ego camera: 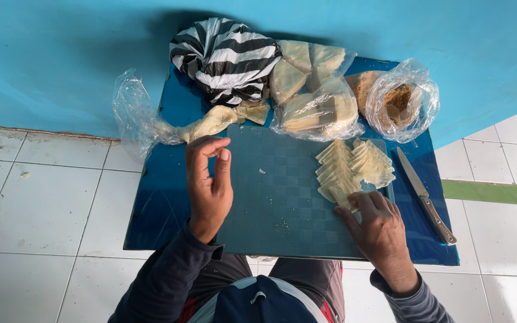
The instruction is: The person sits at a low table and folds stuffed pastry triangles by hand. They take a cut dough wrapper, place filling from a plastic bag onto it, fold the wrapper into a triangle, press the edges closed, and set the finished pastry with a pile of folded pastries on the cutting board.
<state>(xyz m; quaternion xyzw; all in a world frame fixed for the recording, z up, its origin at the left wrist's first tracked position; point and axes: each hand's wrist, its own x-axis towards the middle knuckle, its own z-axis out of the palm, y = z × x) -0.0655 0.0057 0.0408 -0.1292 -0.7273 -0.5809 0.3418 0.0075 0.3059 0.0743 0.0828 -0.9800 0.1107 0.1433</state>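
**Pale wrapper sheets fanned out on a teal cutting mat**

Pale, thin triangular sheets [354, 170] are laid in two overlapping fanned rows at the right side of a teal gridded cutting mat [276, 203], which rests on a low blue table [169, 203] set against a turquoise wall [61, 54]. The right hand [381, 230] is placed at the near end of the rows, its fingers [363, 203] spread slightly and resting on the lowest sheets; nothing is clamped. The overlap appears to be kept so that single sheets can be slid off one at a time. The left hand [209, 185] is held raised over the bare middle of the mat, thumb and forefinger brought close together with the tips nearly meeting; whether something tiny is pinched there cannot be told.

A steel knife [426, 194] is laid just beside the mat's right edge, within reach of the right hand. Along the far edge are gathered a black-and-white striped bag [225, 57], a clear bag of stacked pale wedges [315, 90], a clear bag with brown crumbly contents [399, 104] and a twisted, half-emptied clear bag [169, 128].

What the striped bag holds is hidden. The person's body is cut off at the lower edge, and small crumbs on the mat are too fine to identify.
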